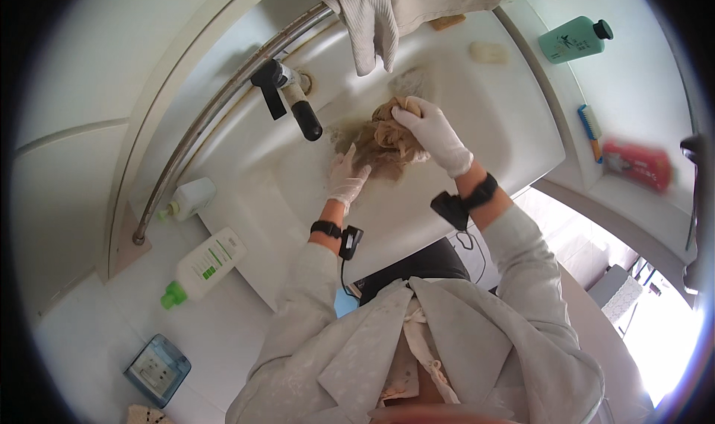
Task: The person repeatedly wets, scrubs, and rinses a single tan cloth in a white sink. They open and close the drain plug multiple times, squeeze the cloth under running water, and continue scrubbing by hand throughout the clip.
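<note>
The brown cloth [393,139] is wrinkly, bunched up and wet-looking in the sink [488,115], with its top pinched in the right hand [438,132] and the rest spilling down and left of that grip, where the left hand [345,180] has its fingers spread apart.

We see a white sink [514,115] with a bunched brown cloth [391,137] inside it and a pale bar [488,52] near its far-right corner.

Right fingers [409,111] curled, left fingers [348,158] spread
</note>
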`<state>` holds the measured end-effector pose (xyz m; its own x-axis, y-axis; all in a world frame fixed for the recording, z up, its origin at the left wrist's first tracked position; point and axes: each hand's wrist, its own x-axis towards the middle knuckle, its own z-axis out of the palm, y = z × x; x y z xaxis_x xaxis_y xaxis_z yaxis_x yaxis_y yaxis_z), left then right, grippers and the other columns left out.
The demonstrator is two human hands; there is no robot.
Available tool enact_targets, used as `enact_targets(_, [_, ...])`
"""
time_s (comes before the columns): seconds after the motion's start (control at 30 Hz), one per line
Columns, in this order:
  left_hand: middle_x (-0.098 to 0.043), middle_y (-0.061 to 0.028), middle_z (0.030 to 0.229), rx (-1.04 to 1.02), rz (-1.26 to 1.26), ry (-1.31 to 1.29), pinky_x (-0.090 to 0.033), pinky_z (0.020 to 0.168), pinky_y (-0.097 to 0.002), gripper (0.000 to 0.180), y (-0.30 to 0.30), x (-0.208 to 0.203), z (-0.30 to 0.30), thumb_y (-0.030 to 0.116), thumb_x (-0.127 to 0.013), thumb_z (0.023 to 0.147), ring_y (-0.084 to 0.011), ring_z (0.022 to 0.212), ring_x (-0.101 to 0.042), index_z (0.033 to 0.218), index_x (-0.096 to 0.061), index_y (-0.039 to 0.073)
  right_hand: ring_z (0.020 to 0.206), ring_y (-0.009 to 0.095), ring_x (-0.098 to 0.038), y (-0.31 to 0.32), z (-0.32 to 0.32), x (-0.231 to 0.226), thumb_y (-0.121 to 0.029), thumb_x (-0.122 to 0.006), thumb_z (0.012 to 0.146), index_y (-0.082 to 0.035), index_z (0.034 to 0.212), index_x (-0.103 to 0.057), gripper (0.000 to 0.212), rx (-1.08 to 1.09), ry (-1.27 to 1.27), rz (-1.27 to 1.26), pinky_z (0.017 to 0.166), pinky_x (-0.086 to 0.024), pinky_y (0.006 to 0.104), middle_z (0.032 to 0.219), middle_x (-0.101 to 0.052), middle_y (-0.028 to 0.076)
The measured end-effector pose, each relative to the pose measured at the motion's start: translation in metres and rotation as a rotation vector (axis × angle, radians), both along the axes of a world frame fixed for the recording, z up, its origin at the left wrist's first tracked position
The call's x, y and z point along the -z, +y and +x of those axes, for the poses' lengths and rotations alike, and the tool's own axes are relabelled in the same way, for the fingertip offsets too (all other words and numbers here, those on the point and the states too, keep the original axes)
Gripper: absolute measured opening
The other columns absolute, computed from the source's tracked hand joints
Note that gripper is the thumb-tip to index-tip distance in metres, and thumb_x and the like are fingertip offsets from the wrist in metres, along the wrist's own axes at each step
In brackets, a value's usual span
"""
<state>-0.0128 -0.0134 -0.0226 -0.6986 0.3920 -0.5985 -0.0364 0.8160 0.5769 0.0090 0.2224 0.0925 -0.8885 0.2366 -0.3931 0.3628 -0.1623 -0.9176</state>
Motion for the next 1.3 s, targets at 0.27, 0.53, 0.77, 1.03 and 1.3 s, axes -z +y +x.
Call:
enact_targets(0.27, [-0.025,-0.0085,0.156,-0.92,1.155,-1.206,-0.038,0.107,-0.0548,0.065,-0.002,-0.085,0.017,0.054,-0.04,0.099,-0.0343,0.14,-0.032,0.153,-0.023,0.023,0.108,0.041,-0.047,-0.076,0.043,-0.037,-0.02,-0.072,0.075,-0.013,0.105,-0.07,0.031,-0.175,0.226,0.691,0.095,-0.045,0.045,0.116,-0.054,0.017])
enact_targets(0.53, [-0.062,-0.0036,0.102,-0.424,0.218,-0.23,-0.051,0.072,-0.0304,0.041,-0.013,-0.014,0.009,0.024,-0.071,0.086,-0.0148,0.091,-0.061,0.12,-0.061,0.004,0.114,0.04,-0.051,-0.069,0.05,0.069,-0.018,-0.072,0.075,-0.013,0.105,-0.07,0.03,-0.483,0.015,0.412,0.099,-0.042,0.0465,0.125,-0.054,0.02])
enact_targets(0.77, [-0.013,-0.0163,0.158,0.359,-0.409,0.181,-0.024,0.108,-0.066,0.112,0.01,-0.025,0.028,0.051,-0.08,0.067,-0.0492,0.141,-0.015,0.154,-0.014,0.029,0.142,0.042,-0.021,-0.042,0.015,0.078,-0.043,-0.069,0.084,-0.032,0.151,-0.027,0.08,-0.537,-0.461,0.996,0.095,-0.043,0.066,0.161,-0.008,0.012])
enact_targets(1.03, [-0.022,-0.0153,0.154,0.439,-0.551,0.252,-0.031,0.109,-0.0559,0.103,0.039,0.025,-0.024,0.063,-0.071,0.072,-0.0416,0.137,-0.029,0.154,-0.019,0.03,0.14,0.036,-0.027,-0.048,-0.04,0.129,-0.028,-0.062,0.087,-0.038,0.143,-0.04,0.061,-0.688,-0.38,1.386,0.08,-0.053,0.0578,0.153,-0.029,0.009])
enact_targets(1.3, [-0.042,-0.0153,0.135,0.084,-0.226,0.4,-0.046,0.098,-0.0444,0.097,0.042,0.016,-0.038,0.036,-0.084,0.067,-0.0348,0.123,-0.047,0.146,-0.032,0.015,0.111,0.033,-0.051,0.0,-0.065,0.1,-0.019,-0.072,0.076,-0.018,0.108,-0.062,0.033,-0.444,-0.189,0.897,0.088,-0.051,0.0447,0.113,-0.054,0.01])
